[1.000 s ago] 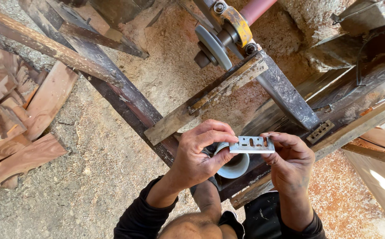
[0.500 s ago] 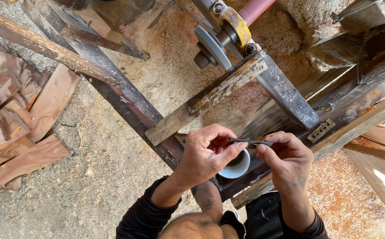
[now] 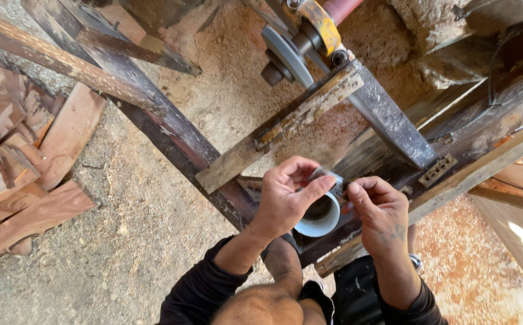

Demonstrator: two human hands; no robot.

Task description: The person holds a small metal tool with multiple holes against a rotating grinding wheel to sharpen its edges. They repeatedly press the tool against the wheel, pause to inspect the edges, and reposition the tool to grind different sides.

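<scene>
While reddish wood offcuts (image 3: 27, 174) lie piled on the sawdust-strewn ground at far left, the left hand (image 3: 285, 198) pinches a small grey metal piece (image 3: 327, 177) by its near end. Just below it sits a pale round cup (image 3: 321, 218). The right hand (image 3: 381, 210) closes its grip on the piece's other end.

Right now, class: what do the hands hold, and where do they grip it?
Both hands, left and right, pinch a small flat metal piece by its ends.
</scene>
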